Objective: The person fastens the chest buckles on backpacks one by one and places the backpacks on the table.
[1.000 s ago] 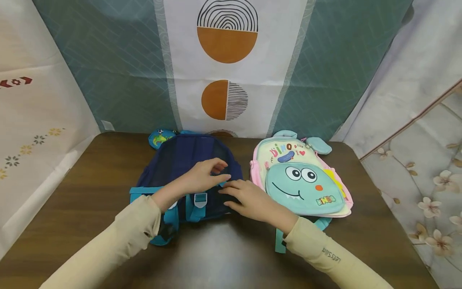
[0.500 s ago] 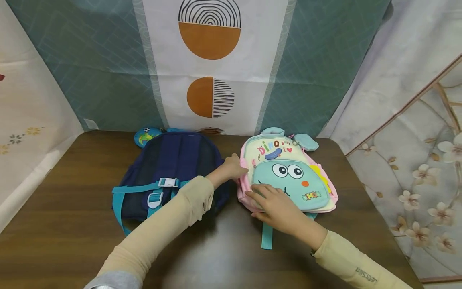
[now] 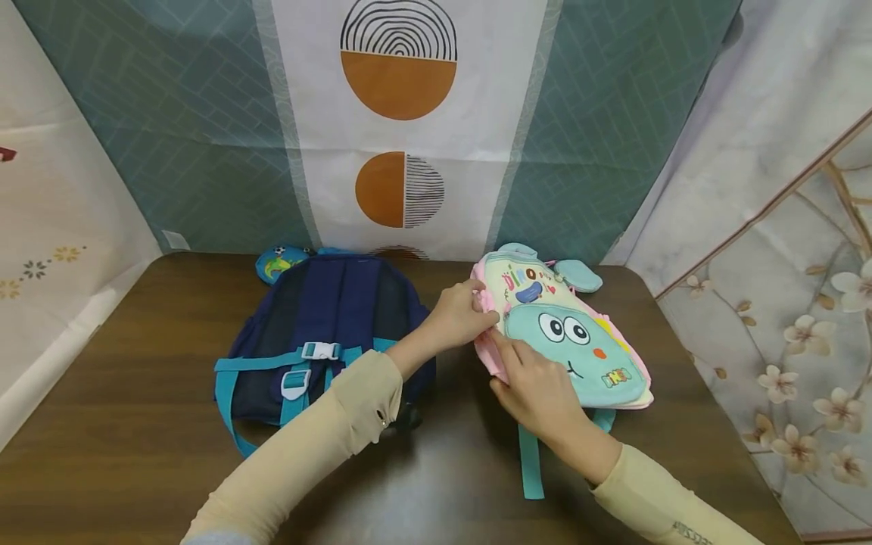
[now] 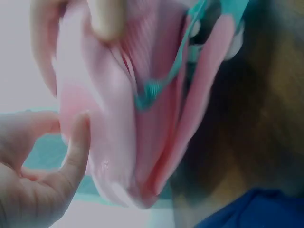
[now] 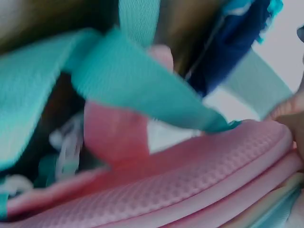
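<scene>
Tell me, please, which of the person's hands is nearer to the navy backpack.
Left. The left hand is just right of the navy backpack, gripping the dinosaur backpack; the right hand is farther right.

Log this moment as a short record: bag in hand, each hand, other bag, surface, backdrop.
Bag in hand: dinosaur backpack, cartoon face showing
Left hand: pinches the bag's pink side
Right hand: pinches the same side, close to the left hand
Other bag: navy backpack, left of the dinosaur one, teal straps and white buckles showing
Surface: brown table
Backdrop: hanging cloth with orange-and-striped circles
</scene>
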The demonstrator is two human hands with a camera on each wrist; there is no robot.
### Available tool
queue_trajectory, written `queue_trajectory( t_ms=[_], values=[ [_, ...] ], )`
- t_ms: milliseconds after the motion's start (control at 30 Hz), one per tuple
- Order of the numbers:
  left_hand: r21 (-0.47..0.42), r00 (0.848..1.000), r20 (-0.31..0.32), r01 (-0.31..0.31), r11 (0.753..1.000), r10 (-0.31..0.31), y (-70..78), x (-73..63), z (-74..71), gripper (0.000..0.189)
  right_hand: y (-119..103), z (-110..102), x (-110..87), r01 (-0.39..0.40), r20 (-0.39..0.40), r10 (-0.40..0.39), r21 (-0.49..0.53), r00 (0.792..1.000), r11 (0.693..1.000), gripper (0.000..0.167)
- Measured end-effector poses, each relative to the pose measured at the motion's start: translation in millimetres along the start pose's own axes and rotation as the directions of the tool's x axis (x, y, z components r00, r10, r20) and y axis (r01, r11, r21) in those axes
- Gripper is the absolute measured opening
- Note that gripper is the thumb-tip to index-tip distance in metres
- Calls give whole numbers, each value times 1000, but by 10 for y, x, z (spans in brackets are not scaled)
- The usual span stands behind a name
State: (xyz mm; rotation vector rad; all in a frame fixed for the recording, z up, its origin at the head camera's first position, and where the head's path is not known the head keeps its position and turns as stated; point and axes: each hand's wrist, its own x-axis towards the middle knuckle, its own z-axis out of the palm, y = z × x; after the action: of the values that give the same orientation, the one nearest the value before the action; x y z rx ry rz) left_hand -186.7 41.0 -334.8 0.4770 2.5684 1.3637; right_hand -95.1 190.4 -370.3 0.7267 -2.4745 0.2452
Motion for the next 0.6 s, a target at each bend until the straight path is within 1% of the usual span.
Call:
queue_trajectory(
  t_ms=[33,100,133,167,200,233,300,333,400,433,467,500,533,567,600],
  values=[
    [-23,1000,-4,-25,999,24,17,-10,-32,48,43,-69,-15,19,-67,-17,25,998,999,53],
    [-75,997,-11,-73,994,73,29,-20,-103,36,129,-201,-46,59,-202,-47,51,978,997,42],
    [-110,996,-7,-86,990,86,22,-20,-137,32,171,-263,-60,75,-264,-56,60,963,995,38],
    [-149,996,-1,-86,985,86,6,-17,-168,30,210,-325,-71,87,-326,-63,61,943,994,35],
    [-184,997,2,-76,980,78,-15,-9,-194,29,241,-386,-78,93,-383,-61,66,922,993,33],
    [-207,998,8,-54,977,57,-43,2,-213,29,266,-445,-85,92,-438,-52,71,898,993,32],
    [-229,999,42,20,973,-10,-125,35,-223,29,300,-562,-90,74,-540,-7,104,842,992,34],
    [-237,996,68,65,969,-50,-170,52,-219,30,303,-618,-86,65,-590,27,134,807,989,35],
    [-243,986,115,143,959,-118,-239,75,-201,36,281,-737,-83,35,-677,126,219,725,975,35],
    [-248,980,137,176,953,-145,-266,81,-190,38,261,-801,-86,23,-709,189,278,680,960,33],
    [-258,973,156,205,944,-169,-286,83,-181,41,240,-877,-93,30,-727,267,368,632,929,29],
    [-266,968,168,226,937,-185,-294,80,-176,44,218,-950,-103,38,-726,343,452,595,891,26],
    [-273,964,176,241,931,-198,-295,72,-173,47,204,-1021,-116,62,-719,420,538,555,840,25],
    [-280,962,186,249,927,-202,-289,58,-173,51,199,-1091,-137,93,-697,496,623,518,777,26],
    [-280,958,209,250,927,-195,-288,46,-171,55,200,-1164,-161,132,-661,581,706,475,696,27]
  ],
)
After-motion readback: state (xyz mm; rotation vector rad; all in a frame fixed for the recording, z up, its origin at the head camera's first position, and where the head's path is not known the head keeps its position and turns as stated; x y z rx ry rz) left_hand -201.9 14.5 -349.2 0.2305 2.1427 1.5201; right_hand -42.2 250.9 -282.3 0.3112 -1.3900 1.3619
